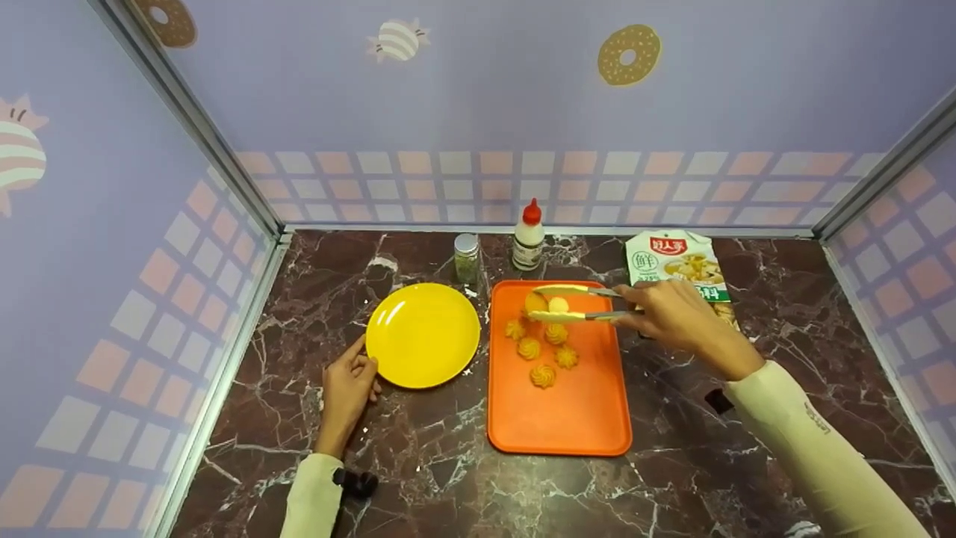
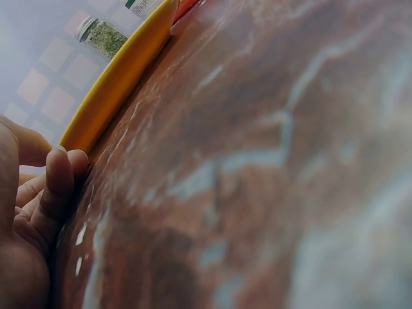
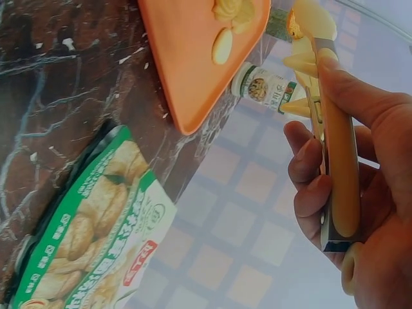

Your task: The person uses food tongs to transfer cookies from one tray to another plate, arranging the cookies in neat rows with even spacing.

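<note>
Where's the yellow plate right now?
In the head view, the yellow plate lies on the marbled tabletop just left of the orange tray, with the jar of green herbs behind its right side.

Looks glossy on the yellow plate (image 1: pixel 423 335), like smooth plastic on the orange tray (image 1: pixel 553 422). Gleams like polished, veined stone across the tabletop (image 1: pixel 433 478), like metal and plastic on the tongs (image 3: pixel 340 154); looks ridged and matt on the cookies (image 1: pixel 543 376).
</note>
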`<move>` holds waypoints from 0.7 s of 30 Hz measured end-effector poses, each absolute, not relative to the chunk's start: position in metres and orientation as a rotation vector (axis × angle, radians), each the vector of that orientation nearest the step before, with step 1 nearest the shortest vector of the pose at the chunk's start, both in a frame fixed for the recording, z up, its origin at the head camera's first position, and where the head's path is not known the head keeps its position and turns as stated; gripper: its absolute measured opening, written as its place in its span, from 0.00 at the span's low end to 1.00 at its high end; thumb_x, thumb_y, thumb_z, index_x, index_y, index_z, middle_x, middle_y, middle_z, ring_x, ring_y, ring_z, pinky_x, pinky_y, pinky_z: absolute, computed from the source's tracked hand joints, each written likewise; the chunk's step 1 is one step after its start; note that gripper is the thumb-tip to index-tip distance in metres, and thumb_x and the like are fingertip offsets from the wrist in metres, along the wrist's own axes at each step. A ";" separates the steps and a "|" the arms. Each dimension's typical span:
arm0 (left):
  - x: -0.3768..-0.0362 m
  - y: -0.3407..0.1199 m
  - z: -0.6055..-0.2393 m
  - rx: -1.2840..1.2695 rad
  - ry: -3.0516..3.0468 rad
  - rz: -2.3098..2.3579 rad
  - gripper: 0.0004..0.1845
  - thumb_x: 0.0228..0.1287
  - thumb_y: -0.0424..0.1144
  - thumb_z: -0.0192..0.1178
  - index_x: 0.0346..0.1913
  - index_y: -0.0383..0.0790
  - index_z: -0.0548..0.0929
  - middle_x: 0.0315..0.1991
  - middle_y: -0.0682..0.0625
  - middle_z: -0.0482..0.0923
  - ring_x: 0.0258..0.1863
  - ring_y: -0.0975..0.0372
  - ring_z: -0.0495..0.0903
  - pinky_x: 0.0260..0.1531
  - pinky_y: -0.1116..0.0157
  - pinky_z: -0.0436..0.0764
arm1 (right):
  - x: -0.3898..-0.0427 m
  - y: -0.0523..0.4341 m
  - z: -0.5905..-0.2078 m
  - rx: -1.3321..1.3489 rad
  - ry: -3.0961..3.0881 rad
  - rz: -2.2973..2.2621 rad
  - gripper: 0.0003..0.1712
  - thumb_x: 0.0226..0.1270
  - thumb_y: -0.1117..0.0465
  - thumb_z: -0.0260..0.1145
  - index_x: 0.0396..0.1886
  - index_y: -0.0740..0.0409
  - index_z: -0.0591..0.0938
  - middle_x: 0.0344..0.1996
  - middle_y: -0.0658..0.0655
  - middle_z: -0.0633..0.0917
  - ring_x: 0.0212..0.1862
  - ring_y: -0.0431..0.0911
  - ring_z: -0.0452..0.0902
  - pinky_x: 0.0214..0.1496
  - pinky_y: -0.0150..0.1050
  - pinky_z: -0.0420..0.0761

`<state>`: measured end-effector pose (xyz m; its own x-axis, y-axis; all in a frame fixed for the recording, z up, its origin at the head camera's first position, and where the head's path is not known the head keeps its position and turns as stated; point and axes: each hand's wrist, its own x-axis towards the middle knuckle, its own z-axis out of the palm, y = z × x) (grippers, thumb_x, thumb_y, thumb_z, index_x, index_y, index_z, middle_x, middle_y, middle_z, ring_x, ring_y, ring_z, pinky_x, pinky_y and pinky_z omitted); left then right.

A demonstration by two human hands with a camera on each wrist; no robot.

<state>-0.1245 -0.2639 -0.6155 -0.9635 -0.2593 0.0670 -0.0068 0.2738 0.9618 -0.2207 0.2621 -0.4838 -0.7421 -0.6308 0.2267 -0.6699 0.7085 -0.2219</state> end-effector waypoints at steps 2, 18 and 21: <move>-0.124 -0.262 -0.611 0.248 -2.341 -1.766 0.29 0.80 0.24 0.59 0.80 0.25 0.71 0.32 0.30 0.83 0.16 0.54 0.78 0.12 0.70 0.77 | -0.222 0.258 -0.482 1.069 -2.771 0.435 0.28 0.70 0.47 0.80 0.61 0.61 0.91 0.27 0.54 0.86 0.17 0.41 0.64 0.18 0.38 0.64; -0.115 -0.252 -0.585 0.195 -2.328 -1.746 0.28 0.78 0.21 0.58 0.77 0.21 0.72 0.27 0.28 0.81 0.13 0.49 0.77 0.11 0.70 0.76 | -0.235 0.224 -0.486 1.164 -2.724 0.485 0.26 0.69 0.47 0.80 0.56 0.61 0.92 0.38 0.59 0.92 0.18 0.41 0.70 0.18 0.38 0.72; -0.115 -0.252 -0.586 0.203 -2.317 -1.770 0.28 0.78 0.21 0.59 0.77 0.21 0.73 0.27 0.27 0.80 0.13 0.49 0.76 0.12 0.70 0.75 | -0.238 0.218 -0.487 1.168 -2.741 0.502 0.27 0.69 0.46 0.80 0.57 0.62 0.92 0.43 0.62 0.94 0.19 0.41 0.71 0.19 0.38 0.73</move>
<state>-0.1155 -0.2522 -0.5861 -0.9666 -0.2404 0.0887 0.0224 0.2657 0.9638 -0.2381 0.2183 -0.4869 -0.6949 -0.6790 0.2368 -0.7189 0.6470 -0.2543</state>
